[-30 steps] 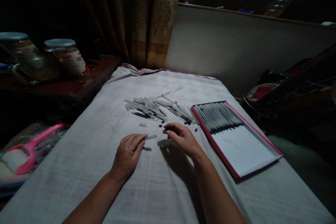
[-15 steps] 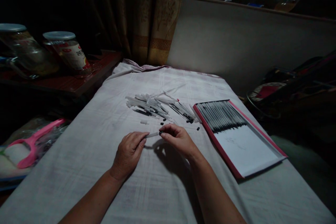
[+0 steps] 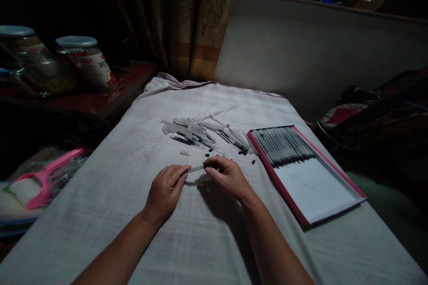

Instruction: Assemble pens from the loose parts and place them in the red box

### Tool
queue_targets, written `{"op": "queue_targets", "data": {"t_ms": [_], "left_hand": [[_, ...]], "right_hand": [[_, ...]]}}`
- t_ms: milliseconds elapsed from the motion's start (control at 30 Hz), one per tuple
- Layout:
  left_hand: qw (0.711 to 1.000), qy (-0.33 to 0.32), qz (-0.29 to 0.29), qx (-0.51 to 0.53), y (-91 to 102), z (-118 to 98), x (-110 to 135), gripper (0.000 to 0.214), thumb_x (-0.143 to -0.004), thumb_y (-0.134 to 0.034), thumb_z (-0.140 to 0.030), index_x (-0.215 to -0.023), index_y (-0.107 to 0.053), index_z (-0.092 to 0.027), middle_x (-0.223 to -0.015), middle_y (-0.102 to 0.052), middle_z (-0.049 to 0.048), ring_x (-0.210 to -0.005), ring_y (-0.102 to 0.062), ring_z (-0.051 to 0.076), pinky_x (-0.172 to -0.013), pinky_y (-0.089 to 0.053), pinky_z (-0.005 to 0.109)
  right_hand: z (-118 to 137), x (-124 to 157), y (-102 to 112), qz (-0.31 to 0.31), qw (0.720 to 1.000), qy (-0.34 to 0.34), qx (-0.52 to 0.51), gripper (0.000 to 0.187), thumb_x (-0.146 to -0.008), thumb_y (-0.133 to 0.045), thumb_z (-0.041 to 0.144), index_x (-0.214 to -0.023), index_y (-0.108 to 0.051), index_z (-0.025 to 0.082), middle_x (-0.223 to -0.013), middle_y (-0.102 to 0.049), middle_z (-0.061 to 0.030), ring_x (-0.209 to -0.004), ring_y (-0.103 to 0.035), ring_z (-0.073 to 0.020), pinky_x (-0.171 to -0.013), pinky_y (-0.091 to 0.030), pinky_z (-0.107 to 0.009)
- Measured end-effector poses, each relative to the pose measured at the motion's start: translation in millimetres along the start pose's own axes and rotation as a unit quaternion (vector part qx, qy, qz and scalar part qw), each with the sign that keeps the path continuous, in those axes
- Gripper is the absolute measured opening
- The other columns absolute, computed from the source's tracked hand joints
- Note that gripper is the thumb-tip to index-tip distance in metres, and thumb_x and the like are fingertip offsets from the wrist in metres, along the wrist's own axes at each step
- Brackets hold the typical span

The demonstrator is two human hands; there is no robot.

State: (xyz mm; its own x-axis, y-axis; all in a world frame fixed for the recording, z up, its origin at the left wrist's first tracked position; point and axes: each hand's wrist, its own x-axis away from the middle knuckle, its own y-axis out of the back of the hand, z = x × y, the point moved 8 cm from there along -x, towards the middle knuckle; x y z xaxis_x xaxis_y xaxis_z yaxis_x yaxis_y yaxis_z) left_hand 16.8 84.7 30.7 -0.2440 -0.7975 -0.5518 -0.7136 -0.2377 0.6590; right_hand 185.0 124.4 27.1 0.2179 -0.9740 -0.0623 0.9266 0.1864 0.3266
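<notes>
Between my two hands is a pen with a pale clear barrel and a dark end piece. My left hand is closed around the barrel, covering its left part. With thumb and forefinger, my right hand pinches the small black end piece at the barrel's right tip. Just beyond the hands lies a loose pile of clear pen parts, some of them dark inside. Several little black pieces are scattered near it, along with a short clear piece.
To the right, a red-edged box holds a row of pens over its white bottom. A pale checked cloth covers the table. At left are lidded jars on a dark red surface and a pink plastic handle.
The camera view has shifted slightly. Both hands keep their hold on the pen, and the pile and box look the same.
</notes>
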Motion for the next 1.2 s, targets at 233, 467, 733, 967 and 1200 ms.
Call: {"op": "queue_targets", "data": {"t_ms": [233,467,733,967,1200], "left_hand": [[1.0,-0.004,0.016,-0.022,-2.5,-1,1,0.025,-0.094,-0.052,-0.021,-0.116,-0.064,-0.022,-0.098,-0.071,0.0063,-0.09,-0.065,0.02,-0.08,-0.053,0.035],[0.999,-0.015,0.014,-0.032,-3.6,-2,3,0.024,-0.093,-0.054,-0.021,-0.114,-0.066,-0.023,-0.095,-0.071,0.0057,-0.087,-0.064,0.02,-0.078,-0.052,0.034],[0.999,-0.006,0.022,-0.025,-4.4,-1,2,0.025,-0.094,-0.053,-0.021,-0.115,-0.065,-0.023,-0.096,-0.071,0.006,-0.089,-0.064,0.02,-0.079,-0.052,0.035],[0.999,-0.006,0.025,-0.022,-5.5,0,3,0.025,-0.094,-0.052,-0.021,-0.116,-0.065,-0.023,-0.097,-0.071,0.0063,-0.09,-0.064,0.02,-0.08,-0.052,0.035],[0.999,-0.005,0.028,-0.026,-6.2,0,3,0.024,-0.094,-0.052,-0.022,-0.114,-0.065,-0.022,-0.096,-0.071,0.0061,-0.088,-0.064,0.02,-0.079,-0.052,0.035]], "right_hand": [[14,3,-1,0.002,0.994,0.063,0.087,0.014,-0.08,-0.06,0.02,-0.09,-0.071,0.02,-0.085,-0.071,-0.0028,-0.075,-0.061,-0.015,-0.07,-0.046,-0.026],[11,4,-7,0.039,0.964,0.044,0.26,0.029,-0.093,-0.051,0.031,-0.072,-0.068,0.019,-0.069,-0.068,-0.0028,-0.064,-0.058,-0.0139,-0.062,-0.038,-0.024],[12,7,-6,0.06,0.986,0.031,0.156,0.015,-0.086,-0.056,0.025,-0.098,-0.064,0.021,-0.084,-0.068,-0.0002,-0.074,-0.059,-0.0139,-0.065,-0.041,-0.023],[8,6,-6,0.063,0.98,0.019,0.187,0.014,-0.088,-0.056,0.03,-0.088,-0.066,0.02,-0.075,-0.066,0.0,-0.068,-0.057,-0.0137,-0.063,-0.04,-0.024],[10,7,-4,0.062,0.981,0.026,0.185,0.018,-0.09,-0.052,0.029,-0.08,-0.064,0.019,-0.072,-0.064,0.0002,-0.067,-0.056,-0.0138,-0.062,-0.039,-0.024]]}}
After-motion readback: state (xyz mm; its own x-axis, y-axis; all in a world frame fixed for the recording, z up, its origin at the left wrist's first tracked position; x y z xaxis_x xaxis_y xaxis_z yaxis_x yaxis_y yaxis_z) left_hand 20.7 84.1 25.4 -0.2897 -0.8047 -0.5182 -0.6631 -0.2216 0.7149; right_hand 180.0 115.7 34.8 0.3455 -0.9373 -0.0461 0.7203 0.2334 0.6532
